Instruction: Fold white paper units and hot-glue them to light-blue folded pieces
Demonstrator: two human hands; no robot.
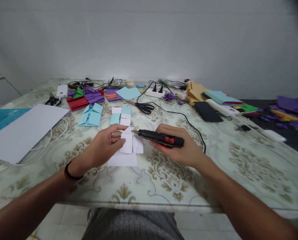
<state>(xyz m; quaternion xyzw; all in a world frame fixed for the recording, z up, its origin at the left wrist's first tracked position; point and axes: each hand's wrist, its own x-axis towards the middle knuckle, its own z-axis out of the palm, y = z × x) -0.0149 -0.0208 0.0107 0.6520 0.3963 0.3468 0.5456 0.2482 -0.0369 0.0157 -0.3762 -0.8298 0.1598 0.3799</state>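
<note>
My left hand (108, 142) pinches a folded white paper piece (126, 143) between thumb and fingers, above the table. Wrapped around a black and orange glue gun (161, 137) is my right hand (181, 145); a small red light glows on its underside. The gun points left, its metal nozzle at the paper's upper edge, though I cannot tell if they touch. Under the held piece lies a flat white sheet (122, 160). Just beyond my left hand are small folded blue and white papers (120, 115) and a folded light-blue paper piece (90, 114).
Black scissors (144, 107) lie beyond my hands. A black cord runs from the power strip (155, 92) toward my right hand. A large white sheet (28, 128) lies left; a phone (208, 111) and coloured paper (222, 97) lie right. Folded purple paper (93, 96) sits behind.
</note>
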